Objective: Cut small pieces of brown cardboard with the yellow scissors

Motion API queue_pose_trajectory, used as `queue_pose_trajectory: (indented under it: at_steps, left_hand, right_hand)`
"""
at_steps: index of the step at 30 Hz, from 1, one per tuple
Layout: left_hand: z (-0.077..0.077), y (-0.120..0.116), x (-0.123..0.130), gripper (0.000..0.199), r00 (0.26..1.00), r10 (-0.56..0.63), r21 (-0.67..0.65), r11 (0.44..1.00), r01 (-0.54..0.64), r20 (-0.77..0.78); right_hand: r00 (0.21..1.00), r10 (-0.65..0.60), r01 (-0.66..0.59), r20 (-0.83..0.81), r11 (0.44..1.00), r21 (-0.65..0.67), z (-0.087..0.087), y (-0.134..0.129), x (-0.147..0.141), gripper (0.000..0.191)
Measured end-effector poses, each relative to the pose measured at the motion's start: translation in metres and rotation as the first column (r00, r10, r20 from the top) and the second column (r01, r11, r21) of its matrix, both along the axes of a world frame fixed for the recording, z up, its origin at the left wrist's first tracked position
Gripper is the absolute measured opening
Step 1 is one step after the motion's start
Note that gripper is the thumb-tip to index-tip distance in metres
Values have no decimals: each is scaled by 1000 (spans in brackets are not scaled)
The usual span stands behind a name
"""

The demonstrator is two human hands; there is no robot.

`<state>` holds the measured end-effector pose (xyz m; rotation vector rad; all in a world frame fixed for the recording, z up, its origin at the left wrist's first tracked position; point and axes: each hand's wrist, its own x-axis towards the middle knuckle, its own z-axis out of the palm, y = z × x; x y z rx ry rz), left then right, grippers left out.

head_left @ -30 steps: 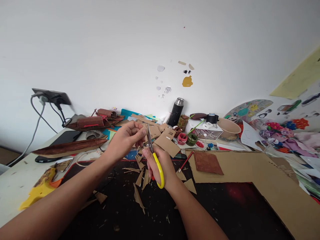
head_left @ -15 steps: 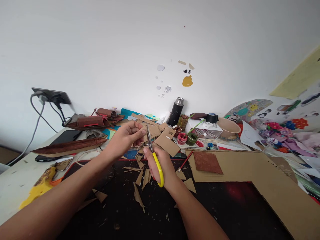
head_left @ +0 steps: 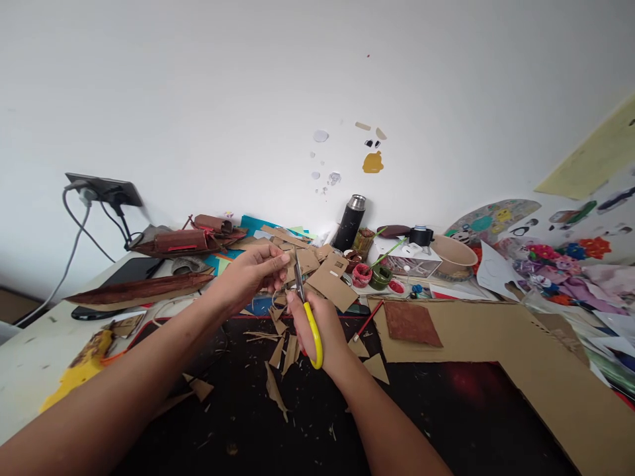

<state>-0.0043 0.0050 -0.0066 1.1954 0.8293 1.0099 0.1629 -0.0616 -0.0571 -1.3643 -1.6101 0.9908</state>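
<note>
My right hand (head_left: pixel 322 325) is closed round the handles of yellow-handled scissors (head_left: pixel 316 336), whose blades point up and away. Their blades look nearly closed beside the fingertips of my left hand (head_left: pixel 260 268). Between that hand's thumb and fingers is a small piece of cardboard (head_left: pixel 292 258), partly hidden and touching or very near the blades. Cardboard scraps (head_left: pixel 275 390) lie on the dark mat below. Behind the hands is a heap of cut cardboard with a larger brown piece (head_left: pixel 333 283).
A black flask (head_left: pixel 350 223) stands near the wall, beside open paint jars (head_left: pixel 362 274). Brown boat-like models (head_left: pixel 139 291) lie at the left. A large cardboard sheet (head_left: pixel 476 327) holds a red-brown square (head_left: pixel 413 322) at the right.
The scissors have shifted slightly, and their blades stand a little more upright beside the left fingertips. More of the small cardboard piece shows. The view has moved slightly.
</note>
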Motion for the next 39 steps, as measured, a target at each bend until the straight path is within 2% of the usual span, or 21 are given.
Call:
queue_pose_trajectory:
  at_steps: [5, 11, 17, 22, 24, 28, 33, 39]
  left_hand:
    - [0, -4, 3, 35, 1000, 13, 39, 999, -12, -13]
    - [-2, -2, 1, 31, 999, 34, 65, 997, -32, -26]
    - [0, -1, 0, 32, 999, 22, 31, 999, -23, 32]
    - [6, -5, -1, 31, 999, 31, 65, 997, -29, -29]
    - [7, -6, -1, 30, 998, 29, 74, 997, -24, -62]
    - [7, -4, -2, 29, 994, 24, 80, 997, -15, -105]
    - [4, 0, -4, 31, 999, -2, 20, 1000, 3, -44]
    - [2, 1, -5, 32, 1000, -4, 2, 1000, 4, -24]
  right_hand:
    - [999, 4, -5, -35, 999, -34, 1, -1, 0, 39]
    - [984, 110, -124, -137, 987, -99, -7, 2, 2, 49]
    - [928, 154, -210, -338, 968, -135, -8, 6, 1, 63]
    - [880, 195, -265, -433, 959, -105, -8, 7, 1, 67]
    - [891, 190, -259, -413, 958, -118, -6, 6, 2, 65]
    - [952, 154, -205, -265, 963, -177, 2, 2, 5, 55]
    - [987, 112, -124, -111, 987, -102, 8, 2, 8, 45]
    - [989, 98, -107, -111, 991, -85, 5, 3, 7, 47]
